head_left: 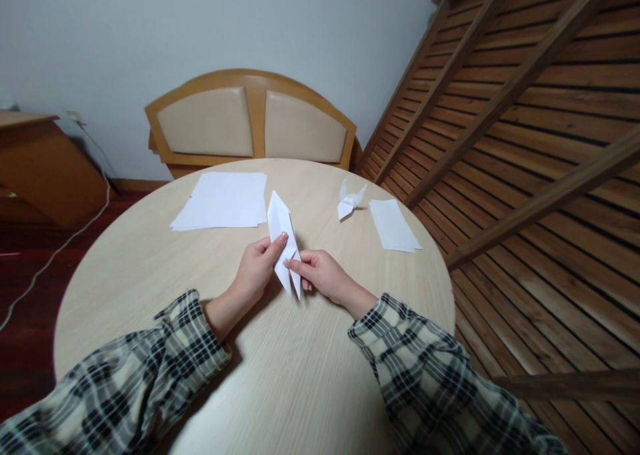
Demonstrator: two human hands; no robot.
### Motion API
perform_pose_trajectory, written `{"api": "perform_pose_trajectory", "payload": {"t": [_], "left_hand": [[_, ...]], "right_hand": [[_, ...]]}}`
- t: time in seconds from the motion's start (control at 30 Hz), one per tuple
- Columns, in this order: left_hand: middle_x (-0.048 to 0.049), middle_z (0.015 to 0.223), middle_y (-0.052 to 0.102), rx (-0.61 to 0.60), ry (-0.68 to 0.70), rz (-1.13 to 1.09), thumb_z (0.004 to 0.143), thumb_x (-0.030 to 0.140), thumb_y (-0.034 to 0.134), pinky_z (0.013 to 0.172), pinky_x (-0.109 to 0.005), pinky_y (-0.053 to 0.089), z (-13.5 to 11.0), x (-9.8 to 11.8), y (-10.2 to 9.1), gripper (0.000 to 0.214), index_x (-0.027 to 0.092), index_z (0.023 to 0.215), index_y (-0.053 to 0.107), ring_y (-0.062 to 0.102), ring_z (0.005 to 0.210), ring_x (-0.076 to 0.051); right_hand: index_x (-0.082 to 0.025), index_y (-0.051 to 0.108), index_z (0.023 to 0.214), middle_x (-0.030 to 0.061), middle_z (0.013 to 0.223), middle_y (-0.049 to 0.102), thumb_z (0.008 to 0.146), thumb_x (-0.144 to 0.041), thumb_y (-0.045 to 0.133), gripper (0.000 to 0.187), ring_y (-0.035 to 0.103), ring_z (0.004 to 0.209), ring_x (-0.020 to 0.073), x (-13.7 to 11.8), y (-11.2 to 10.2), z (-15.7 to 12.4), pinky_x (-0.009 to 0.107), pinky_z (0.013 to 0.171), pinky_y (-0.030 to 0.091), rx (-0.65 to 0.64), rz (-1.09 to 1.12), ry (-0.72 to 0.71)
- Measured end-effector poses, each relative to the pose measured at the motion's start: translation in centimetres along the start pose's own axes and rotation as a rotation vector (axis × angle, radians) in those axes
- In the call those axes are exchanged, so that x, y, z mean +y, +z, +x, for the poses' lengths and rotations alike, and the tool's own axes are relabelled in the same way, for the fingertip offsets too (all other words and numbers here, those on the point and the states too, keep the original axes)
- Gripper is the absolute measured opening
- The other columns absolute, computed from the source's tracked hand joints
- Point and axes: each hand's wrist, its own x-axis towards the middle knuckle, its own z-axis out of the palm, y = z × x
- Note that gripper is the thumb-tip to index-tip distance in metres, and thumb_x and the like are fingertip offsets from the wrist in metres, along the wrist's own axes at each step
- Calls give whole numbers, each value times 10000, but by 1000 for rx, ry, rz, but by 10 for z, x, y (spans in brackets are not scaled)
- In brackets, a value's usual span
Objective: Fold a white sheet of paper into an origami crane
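Note:
Above the middle of the table, a folded white paper [280, 218] is held between both hands. It is long and narrow, pointed at the far end, with two thin points split apart at the near end. My left hand [257, 265] grips its left edge near the middle, thumb on top. My right hand [323, 274] pinches the lower right part, thumb on the paper beside the split; the fingers beneath are partly hidden. Farther back on the right stands a folded paper crane [347, 205], apart from both hands.
A stack of white paper sheets [227, 198] lies at the table's back left. Narrower paper strips [393, 225] lie near the right edge of the round wooden table [310, 388]. A padded headboard [250, 118] stands behind, and a slatted wooden panel [540, 175] rises on the right.

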Motion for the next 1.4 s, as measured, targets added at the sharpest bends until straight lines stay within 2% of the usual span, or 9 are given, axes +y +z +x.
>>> {"api": "perform_pose_trajectory", "payload": {"t": [0.17, 0.57, 0.7, 0.83, 1.03, 1.13, 1.4], "left_hand": [[1, 567, 578, 55, 32, 26, 777, 486, 723, 439, -229, 390, 2, -2, -2, 380, 147, 648, 608, 498, 475, -112], [-15, 570, 597, 42, 45, 36, 780, 550, 703, 452, -248, 415, 2, -2, -3, 428, 159, 646, 591, 521, 476, -131], [-9, 557, 583, 83, 52, 44, 790, 551, 699, 444, -237, 389, 3, -4, -5, 430, 168, 639, 577, 502, 474, -121], [5, 551, 558, 126, 66, 31, 806, 533, 689, 442, -234, 366, 6, -6, -7, 416, 178, 632, 559, 472, 468, -111], [0, 554, 555, 126, 51, 6, 812, 529, 683, 442, -240, 362, 7, -7, -7, 413, 178, 633, 560, 481, 479, -115], [-2, 559, 561, 122, 48, -11, 804, 522, 693, 444, -240, 375, 7, -7, -7, 406, 175, 635, 565, 491, 479, -116], [1, 544, 571, 55, 40, 7, 778, 556, 717, 399, -235, 367, 2, -5, -1, 429, 170, 647, 583, 493, 432, -113]], "right_hand": [[-156, 626, 739, -56, 513, 540, 878, -367, 696, 262, 448, 426, 65, -1, 0, -1, 188, 409, 331, -41, -19, 11], [-165, 599, 706, -47, 531, 584, 891, -361, 691, 285, 468, 405, 59, -4, -1, -1, 175, 385, 355, -47, -17, 54], [-164, 580, 650, -25, 544, 621, 913, -393, 672, 361, 458, 402, 49, -5, -4, -2, 166, 382, 364, -120, -38, 93], [-161, 585, 658, -10, 578, 659, 902, -385, 686, 346, 480, 416, 49, -4, -5, -3, 166, 392, 377, -190, -46, 113], [-176, 566, 634, -48, 503, 581, 887, -338, 694, 327, 442, 389, 47, -6, -6, -4, 165, 372, 344, -167, -78, 79], [-174, 569, 642, -43, 512, 589, 888, -355, 695, 330, 452, 385, 51, -6, -6, -4, 170, 359, 342, -174, -90, 85], [-144, 602, 779, 4, 673, 696, 957, -317, 621, 249, 579, 429, 64, -2, 1, 1, 174, 403, 468, -130, 43, 140]]}}
